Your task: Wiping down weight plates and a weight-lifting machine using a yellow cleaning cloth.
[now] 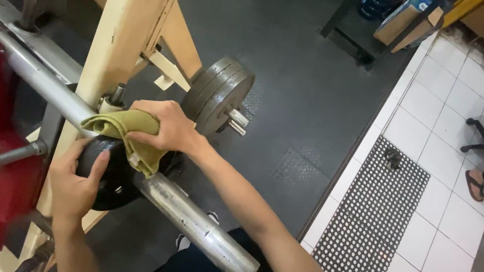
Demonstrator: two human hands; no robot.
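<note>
Wiping step — right hand (pixel 170 126) presses cloth (pixel 121 131) on bar (pixel 191 218); left hand (pixel 75 184) spread, steadying black plate (pixel 113 184) — next, likely rubbing along bar.

Cloth (pixel 127 132) under right hand (pixel 170 126) fingers: soft olive fabric, matt, creased. Bar (pixel 196 225) below fingers: bare metal, dull sheen, scuffed. Plate (pixel 114 178) against left hand (pixel 76 185) fingertips: black, matt. Frame (pixel 128 23) above fingers: cream paint, chipped. Floor (pixel 298 100): dark rubber, textured. Tiles (pixel 442 121): white, glossy.
</note>
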